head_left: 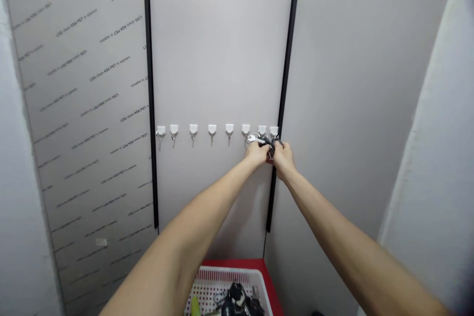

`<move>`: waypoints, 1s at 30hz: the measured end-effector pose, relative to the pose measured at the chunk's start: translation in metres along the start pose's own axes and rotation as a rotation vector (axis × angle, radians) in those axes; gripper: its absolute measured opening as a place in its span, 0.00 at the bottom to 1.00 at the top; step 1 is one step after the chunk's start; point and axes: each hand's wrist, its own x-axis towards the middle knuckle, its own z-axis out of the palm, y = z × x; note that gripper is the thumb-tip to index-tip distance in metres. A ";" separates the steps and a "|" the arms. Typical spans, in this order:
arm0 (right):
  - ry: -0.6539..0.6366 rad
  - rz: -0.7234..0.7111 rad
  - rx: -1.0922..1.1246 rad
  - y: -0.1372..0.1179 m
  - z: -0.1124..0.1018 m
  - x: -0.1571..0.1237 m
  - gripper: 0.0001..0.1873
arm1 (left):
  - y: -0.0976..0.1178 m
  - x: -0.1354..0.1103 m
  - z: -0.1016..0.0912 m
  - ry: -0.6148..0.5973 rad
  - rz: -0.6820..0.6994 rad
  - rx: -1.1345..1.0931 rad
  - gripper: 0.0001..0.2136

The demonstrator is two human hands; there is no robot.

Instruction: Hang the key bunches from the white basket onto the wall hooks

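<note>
Both my arms reach out to a grey cabinet door (218,59) that carries a row of several small white hooks (211,131). My left hand (256,153) and my right hand (283,157) are closed together on a bunch of keys (263,141) with a silver key and a dark fob. They hold it just under the two rightmost hooks (273,131). I cannot tell whether the bunch hangs on a hook. The other hooks carry nothing.
Black vertical handles (150,108) (285,84) run along the door's edges. Film printed with text covers the left panel (74,108). Below, a white perforated basket (229,276) with dark keys and fobs (237,298) sits on a red surface (270,281).
</note>
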 end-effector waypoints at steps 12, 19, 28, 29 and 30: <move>-0.057 -0.114 0.039 -0.075 0.001 0.021 0.05 | 0.068 0.007 -0.039 -0.051 0.165 0.177 0.08; -0.206 -0.048 0.250 -0.023 -0.008 -0.068 0.10 | 0.001 -0.072 -0.055 -0.189 0.233 0.218 0.07; -0.427 0.365 0.081 0.099 -0.005 -0.217 0.12 | -0.134 -0.204 -0.065 -0.394 -0.045 0.427 0.10; -0.470 0.370 0.029 0.108 -0.005 -0.226 0.11 | -0.143 -0.213 -0.066 -0.422 -0.060 0.446 0.10; -0.520 0.364 -0.029 0.115 -0.006 -0.233 0.10 | -0.152 -0.220 -0.067 -0.451 -0.065 0.464 0.11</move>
